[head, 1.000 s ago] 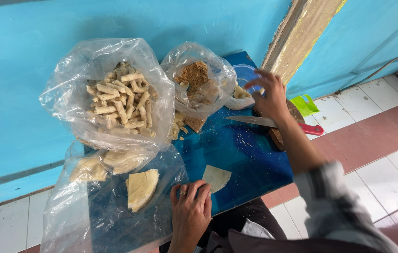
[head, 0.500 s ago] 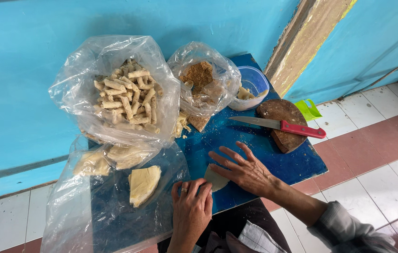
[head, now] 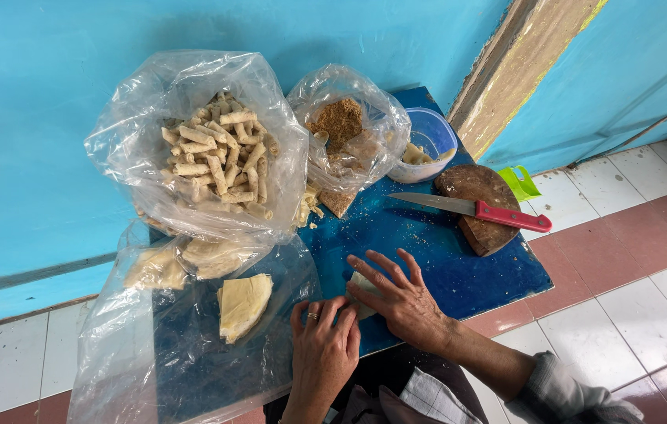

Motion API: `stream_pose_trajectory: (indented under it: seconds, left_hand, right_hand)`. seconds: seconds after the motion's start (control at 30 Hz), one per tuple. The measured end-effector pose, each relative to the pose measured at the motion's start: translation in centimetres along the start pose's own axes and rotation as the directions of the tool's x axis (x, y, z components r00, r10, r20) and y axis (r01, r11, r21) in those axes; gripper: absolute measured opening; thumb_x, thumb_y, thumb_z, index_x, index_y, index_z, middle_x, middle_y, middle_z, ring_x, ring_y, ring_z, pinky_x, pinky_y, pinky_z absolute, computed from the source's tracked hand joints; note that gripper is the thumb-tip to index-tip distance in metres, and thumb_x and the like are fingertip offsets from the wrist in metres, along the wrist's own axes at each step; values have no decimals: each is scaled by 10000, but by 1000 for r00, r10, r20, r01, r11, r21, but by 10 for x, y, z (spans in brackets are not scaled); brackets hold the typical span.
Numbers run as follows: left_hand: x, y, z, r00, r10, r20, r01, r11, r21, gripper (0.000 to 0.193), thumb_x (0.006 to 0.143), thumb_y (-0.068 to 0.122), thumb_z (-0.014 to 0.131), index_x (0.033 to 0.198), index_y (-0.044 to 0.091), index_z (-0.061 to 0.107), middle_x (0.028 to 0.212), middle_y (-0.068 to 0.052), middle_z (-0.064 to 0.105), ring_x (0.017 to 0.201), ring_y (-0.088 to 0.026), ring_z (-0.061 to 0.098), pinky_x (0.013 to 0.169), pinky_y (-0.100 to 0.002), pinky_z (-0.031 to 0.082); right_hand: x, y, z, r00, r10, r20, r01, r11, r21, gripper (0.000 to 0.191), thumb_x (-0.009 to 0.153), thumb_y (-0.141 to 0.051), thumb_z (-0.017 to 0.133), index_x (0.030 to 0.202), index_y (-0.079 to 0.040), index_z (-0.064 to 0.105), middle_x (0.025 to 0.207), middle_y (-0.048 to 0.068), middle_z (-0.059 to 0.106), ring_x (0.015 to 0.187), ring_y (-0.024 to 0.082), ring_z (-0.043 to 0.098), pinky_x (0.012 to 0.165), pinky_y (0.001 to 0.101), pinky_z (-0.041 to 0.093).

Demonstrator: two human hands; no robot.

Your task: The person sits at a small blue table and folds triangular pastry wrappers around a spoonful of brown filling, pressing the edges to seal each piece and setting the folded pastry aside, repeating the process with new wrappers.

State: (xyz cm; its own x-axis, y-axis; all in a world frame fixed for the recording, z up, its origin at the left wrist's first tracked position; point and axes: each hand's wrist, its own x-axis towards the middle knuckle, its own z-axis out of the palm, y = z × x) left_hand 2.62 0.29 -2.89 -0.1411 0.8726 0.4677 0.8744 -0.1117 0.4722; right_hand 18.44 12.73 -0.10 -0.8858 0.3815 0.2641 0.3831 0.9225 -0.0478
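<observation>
My left hand (head: 322, 345) and my right hand (head: 398, 298) lie together at the near edge of a low blue table (head: 436, 251). Between their fingers sits a small pale wrapper sheet (head: 362, 286), mostly covered; both hands press on it. Just left lies a folded stack of pale wrappers (head: 243, 305) on a clear plastic sheet (head: 184, 353). Behind it stands an open clear bag of finished rolled sticks (head: 216, 157). A second bag holds brown crumbly filling (head: 341, 126).
A red-handled knife (head: 475, 208) lies across a round wooden board (head: 479, 208) at the table's right. A clear plastic tub (head: 428, 141) stands at the back beside a green plastic piece (head: 524, 183). A blue wall rises behind; a tiled floor spreads to the right.
My right hand came back from the far right near the knife and settled on the wrapper beside my left hand. The knife now rests alone on the board.
</observation>
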Motion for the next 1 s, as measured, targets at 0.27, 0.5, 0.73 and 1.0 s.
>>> stream_pose_trajectory:
  seconds: [0.27,0.5,0.73,1.0]
  left_hand:
    - [-1,-2,2,999,-21,30,22,1000,-21,180,900,170,686,1055,96,743,1115,-29,662,1063,-252,611,1060,-579,348]
    - [0,-1,-1,999,-20,25,22,998,-64,170,900,159,688,1048,89,732,1116,-27,656,1072,-259,620,1038,-572,357]
    - [-2,-2,1,999,-39,29,42,993,-112,168,921,143,662,1067,86,721,1129,-69,648,1045,-313,610,1005,-585,355]
    - [-3,0,3,999,-27,31,31,988,-150,182,915,130,644,1079,73,698,1147,-74,635,1060,-306,608,998,-584,361]
  right_hand:
    - [3,20,-12,988,10,-156,-22,997,-77,520,797,-43,655,1218,-340,732,1578,74,411,1441,324,385,1182,663,209]
    - [18,43,-55,990,-85,-115,77,995,-70,303,822,-108,684,1103,-197,754,1402,99,609,1243,314,580,1019,572,429]
    - [212,146,0,952,304,-37,-300,950,82,228,995,-161,641,1167,-244,766,1096,83,729,919,306,721,795,452,577]
    - [293,201,63,955,165,248,-158,986,-46,364,762,-68,739,1096,-204,790,1146,83,740,1144,308,682,942,434,543]
